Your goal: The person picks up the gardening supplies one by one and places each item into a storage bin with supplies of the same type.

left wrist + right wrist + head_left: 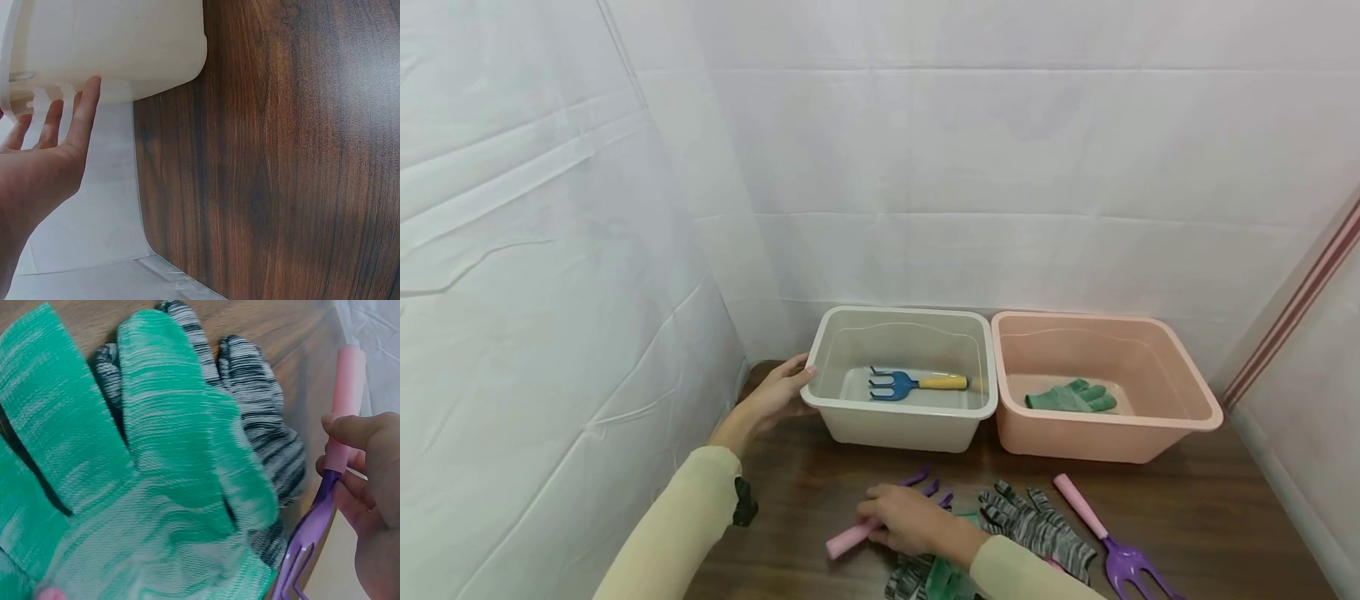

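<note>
The right hand (904,518) pinches a slim hand rake (847,540) by its smooth pink handle, glossy purple prongs pointing far right, near-left of a pale bin (887,425). The left hand's (772,392) nearly straight fingers touch the bin's left side.

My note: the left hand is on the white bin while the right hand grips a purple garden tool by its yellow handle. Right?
Not quite: the handle is pink, as the right wrist view shows. The right hand does grip the purple garden tool by it, and the left hand is on the white bin.
</note>
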### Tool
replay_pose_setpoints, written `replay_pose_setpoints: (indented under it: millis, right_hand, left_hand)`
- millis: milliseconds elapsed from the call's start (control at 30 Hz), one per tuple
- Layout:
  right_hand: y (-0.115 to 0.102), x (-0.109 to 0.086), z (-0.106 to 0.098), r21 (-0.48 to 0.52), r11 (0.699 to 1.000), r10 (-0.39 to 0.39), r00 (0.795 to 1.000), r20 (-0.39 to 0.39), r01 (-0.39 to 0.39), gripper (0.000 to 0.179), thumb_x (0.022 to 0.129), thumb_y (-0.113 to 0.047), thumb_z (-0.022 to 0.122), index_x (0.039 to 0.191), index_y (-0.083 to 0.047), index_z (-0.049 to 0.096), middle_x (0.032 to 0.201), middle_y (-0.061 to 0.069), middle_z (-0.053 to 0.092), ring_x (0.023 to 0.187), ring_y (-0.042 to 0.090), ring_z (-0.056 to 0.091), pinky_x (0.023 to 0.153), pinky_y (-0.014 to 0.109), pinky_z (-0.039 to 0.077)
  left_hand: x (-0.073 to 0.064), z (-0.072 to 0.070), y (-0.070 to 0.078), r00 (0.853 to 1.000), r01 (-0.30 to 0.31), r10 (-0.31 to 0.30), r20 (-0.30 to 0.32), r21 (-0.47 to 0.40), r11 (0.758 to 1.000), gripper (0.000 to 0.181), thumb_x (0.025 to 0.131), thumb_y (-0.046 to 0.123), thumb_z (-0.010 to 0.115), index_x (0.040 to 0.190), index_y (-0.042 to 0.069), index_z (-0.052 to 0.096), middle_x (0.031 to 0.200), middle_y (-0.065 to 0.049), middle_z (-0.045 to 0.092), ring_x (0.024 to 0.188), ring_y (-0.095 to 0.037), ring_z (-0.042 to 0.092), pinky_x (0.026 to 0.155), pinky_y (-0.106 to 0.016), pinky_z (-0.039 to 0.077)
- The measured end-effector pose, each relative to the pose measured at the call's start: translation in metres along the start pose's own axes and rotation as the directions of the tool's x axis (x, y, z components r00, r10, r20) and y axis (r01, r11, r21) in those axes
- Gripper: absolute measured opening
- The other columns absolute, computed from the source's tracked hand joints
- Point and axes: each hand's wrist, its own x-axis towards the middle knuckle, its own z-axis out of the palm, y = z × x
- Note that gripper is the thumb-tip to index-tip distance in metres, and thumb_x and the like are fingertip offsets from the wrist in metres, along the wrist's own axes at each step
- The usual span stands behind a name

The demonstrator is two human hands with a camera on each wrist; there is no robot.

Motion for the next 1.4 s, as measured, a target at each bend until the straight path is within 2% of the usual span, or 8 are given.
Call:
replay_pose_setpoints:
  millis: [200,400,500,733,933,1233,1400]
  right_hand:
    - [-0.002,0.001,-0.011,0.099,0.995,0.022,0.998,-0.052,-0.016,0.022,0.091,-0.018,0.085,0.11,-0.023,0.076,0.098,-0.014,0.06,0.085,-0.005,0.055,0.076,0.01,0.048]
    - [-0.004,0.001,-0.032,0.23,0.971,0.074,0.996,-0.059,-0.059,0.024,0.093,-0.009,0.082,0.114,-0.018,0.077,0.101,-0.012,0.065,0.085,-0.002,0.058,0.074,0.013,0.05]
    - [-0.001,-0.002,-0.042,0.265,0.961,0.097,0.993,-0.066,-0.077,0.025,0.094,-0.007,0.08,0.117,-0.018,0.077,0.103,-0.011,0.066,0.087,-0.001,0.059,0.074,0.014,0.051]
    - [0.008,-0.011,-0.063,0.284,0.954,0.136,0.984,-0.119,-0.097,0.024,0.095,-0.01,0.081,0.117,-0.02,0.077,0.102,-0.011,0.066,0.084,0.001,0.057,0.072,0.017,0.05]
    - [0.014,-0.018,-0.079,0.309,0.942,0.187,0.968,-0.165,-0.13,0.022,0.094,-0.01,0.082,0.114,-0.017,0.078,0.099,-0.01,0.066,0.084,0.005,0.059,0.073,0.02,0.053]
    - [0.023,-0.026,-0.09,0.325,0.935,0.22,0.95,-0.221,-0.141,0.018,0.093,-0.012,0.084,0.108,-0.02,0.077,0.095,-0.01,0.064,0.082,0.007,0.059,0.071,0.023,0.053]
    - [0.027,-0.028,-0.092,0.324,0.933,0.235,0.947,-0.22,-0.156,0.017,0.094,-0.014,0.083,0.11,-0.018,0.077,0.095,-0.01,0.064,0.082,0.006,0.059,0.072,0.024,0.053]
  left_hand:
    - [0.001,0.0,0.0,1.0,0.007,-0.007,-0.003,0.007,1.0,0.06,0.116,0.027,0.046,0.169,0.011,0.022,0.165,-0.029,0.031,0.148,-0.052,0.038,0.11,-0.066,0.046]
    - [0.0,0.0,-0.001,1.0,0.007,-0.007,-0.011,0.011,1.0,0.06,0.116,0.027,0.046,0.169,0.011,0.023,0.164,-0.029,0.033,0.147,-0.051,0.04,0.107,-0.064,0.049]
    - [-0.001,0.0,0.0,1.0,0.0,0.0,-0.005,0.007,1.0,0.06,0.116,0.026,0.045,0.169,0.011,0.022,0.164,-0.03,0.032,0.147,-0.052,0.039,0.109,-0.066,0.046]
    - [-0.001,0.001,0.001,1.0,-0.007,0.007,-0.002,0.005,1.0,0.06,0.116,0.026,0.045,0.169,0.01,0.021,0.164,-0.031,0.031,0.147,-0.053,0.038,0.11,-0.068,0.044]
    - [-0.001,0.0,0.0,1.0,-0.004,0.004,-0.007,0.008,1.0,0.06,0.116,0.026,0.046,0.169,0.01,0.022,0.164,-0.03,0.031,0.147,-0.052,0.039,0.107,-0.065,0.048]
    - [0.001,-0.001,-0.001,1.0,0.003,-0.003,-0.017,0.025,1.0,0.061,0.116,0.028,0.047,0.169,0.01,0.022,0.163,-0.029,0.033,0.147,-0.053,0.038,0.106,-0.062,0.051]
    - [0.001,0.0,0.0,1.0,0.008,-0.007,-0.016,0.017,1.0,0.061,0.116,0.027,0.046,0.169,0.01,0.022,0.164,-0.028,0.033,0.148,-0.053,0.038,0.107,-0.063,0.05]
